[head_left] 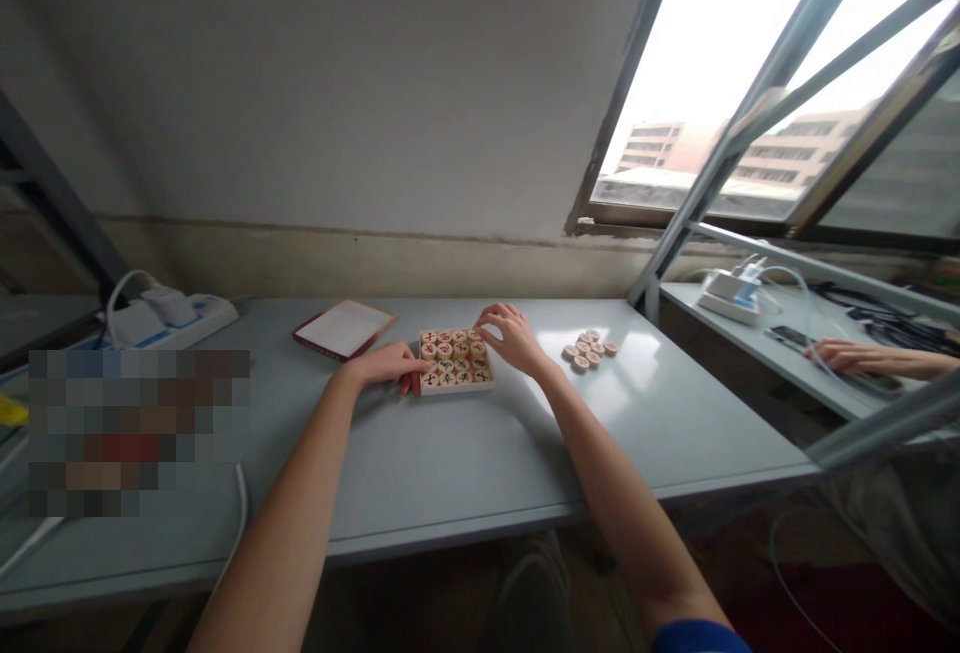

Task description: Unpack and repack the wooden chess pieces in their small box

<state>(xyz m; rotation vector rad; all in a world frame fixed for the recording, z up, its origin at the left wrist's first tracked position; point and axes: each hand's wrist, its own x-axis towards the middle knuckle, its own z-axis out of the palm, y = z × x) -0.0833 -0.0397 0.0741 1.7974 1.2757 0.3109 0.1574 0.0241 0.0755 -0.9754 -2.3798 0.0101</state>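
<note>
The open box (457, 389) sits at the middle of the frame on the grey table (450, 478), squarely between the two forearms, a spot that likely suits both hands at once. Round wooden pieces (460, 353) lie in it in rows, marked side up, so the black characters toward the front and the red ones behind can be made out. The left hand (386, 363) grasps the box's left side, one fingertip reaching over the rim and the others bent against the outside, probably to keep the box from sliding. The right hand (511, 335) arches over the far right corner, fingers curved down at the pieces there; whether they pinch one or merely touch it, I cannot tell. Right of centre, a small cluster of loose pieces (583, 346) lies face up, apart from the box but seemingly within easy reach of the right hand. Left of centre, a pale panel with a dark red edge (345, 329), apparently the lid, rests flat behind the left hand, leaving the box's top uncovered. A power strip (201, 318) stands farther left; at the frame's right edge, another person's hand (844, 355) rests on the neighbouring table (832, 393).
</note>
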